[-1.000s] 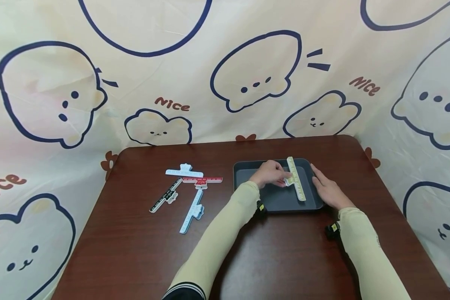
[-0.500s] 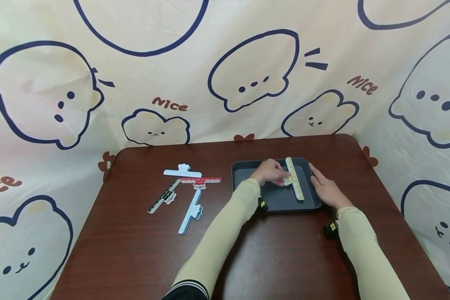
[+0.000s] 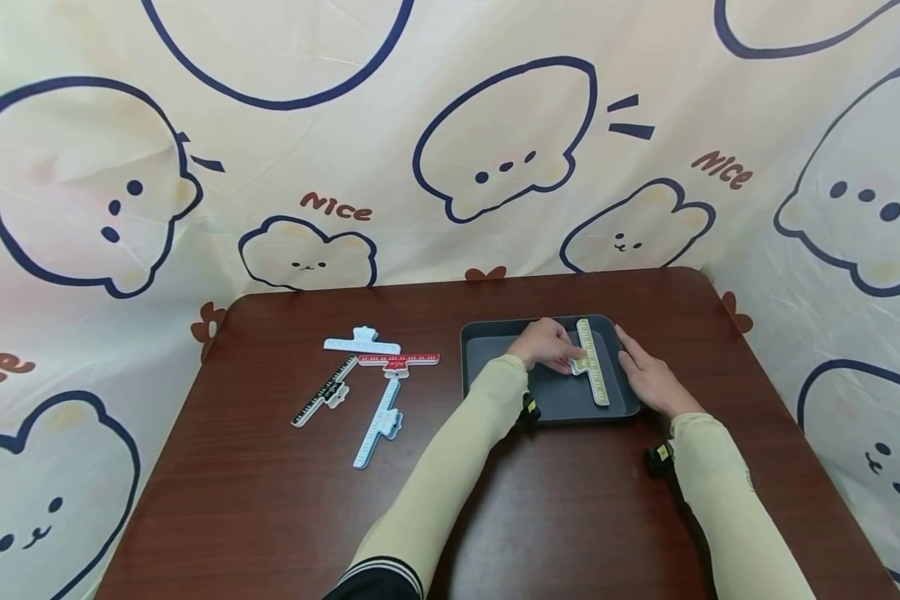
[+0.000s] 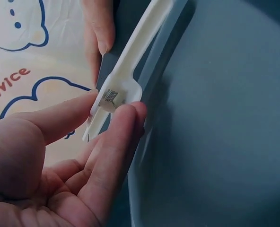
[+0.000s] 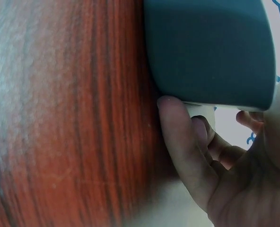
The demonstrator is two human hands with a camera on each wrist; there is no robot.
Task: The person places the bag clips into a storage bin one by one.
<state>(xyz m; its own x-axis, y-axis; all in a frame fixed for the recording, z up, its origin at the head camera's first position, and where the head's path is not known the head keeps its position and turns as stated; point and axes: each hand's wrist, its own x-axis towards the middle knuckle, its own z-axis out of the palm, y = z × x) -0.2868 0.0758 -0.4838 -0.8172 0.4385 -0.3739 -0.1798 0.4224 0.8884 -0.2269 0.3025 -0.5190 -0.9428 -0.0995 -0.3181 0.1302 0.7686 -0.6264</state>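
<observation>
In the head view, a pale yellow ruler clip stands lengthwise at the right part of a dark grey tray. My left hand pinches the clip's grip tabs between thumb and fingers. Close up in the left wrist view, the clip shows a small metal spring between its tabs, with the tray's wall beside it. My right hand rests against the tray's right side, fingers extended along it. The right wrist view has the thumb at the tray's edge.
Left of the tray lie several ruler clips: white-blue, red, black and light blue. All rest on a brown wooden table. A cartoon-printed cloth hangs behind and beside the table.
The left hand has shifted the yellow clip slightly right, nearer the tray's right wall. The right hand stays at the tray's side. The head view has turned a little.
</observation>
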